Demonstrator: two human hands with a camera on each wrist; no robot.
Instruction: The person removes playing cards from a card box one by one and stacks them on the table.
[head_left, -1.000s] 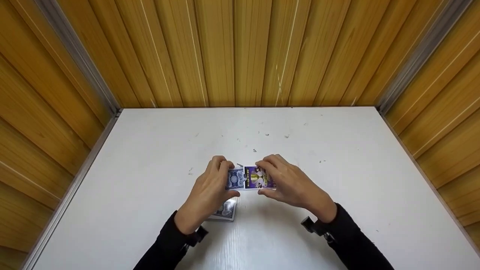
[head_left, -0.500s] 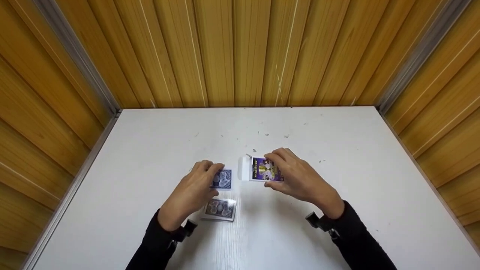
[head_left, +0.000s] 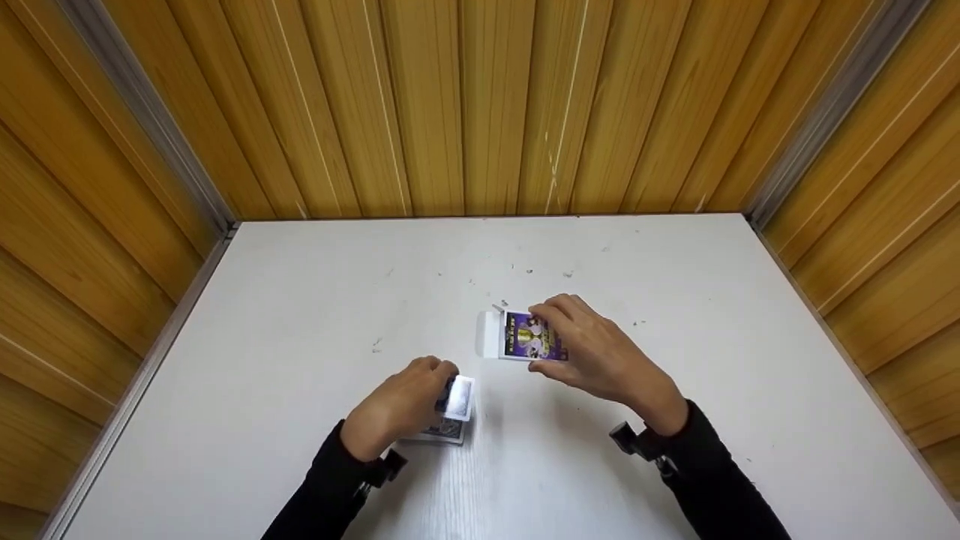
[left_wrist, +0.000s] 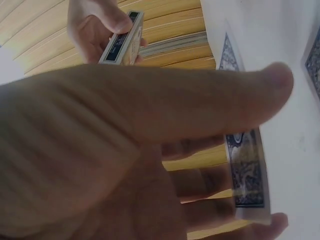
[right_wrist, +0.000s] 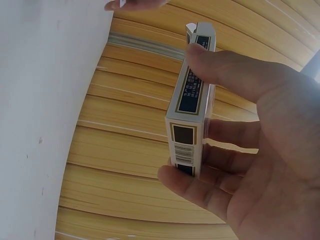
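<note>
My left hand holds a blue-backed playing card between thumb and fingers, tilted so that its face catches the light. In the left wrist view the card is partly covered by my thumb. Just beneath it on the table, partly hidden by the hand, lies a stack of playing cards. My right hand grips a purple and white card box by its edges. The box's white end flap stands out to the left. Fine print and a barcode show on the box's narrow sides in the right wrist view.
A white table with small dark scuffs carries everything. Wood-patterned panels rise behind it and along both sides, with grey metal strips at the corners.
My left hand first drew the card away left from the box's opening, then brought it down over the stack. The right hand shifted slightly right and up with the box, then stayed nearly still.
</note>
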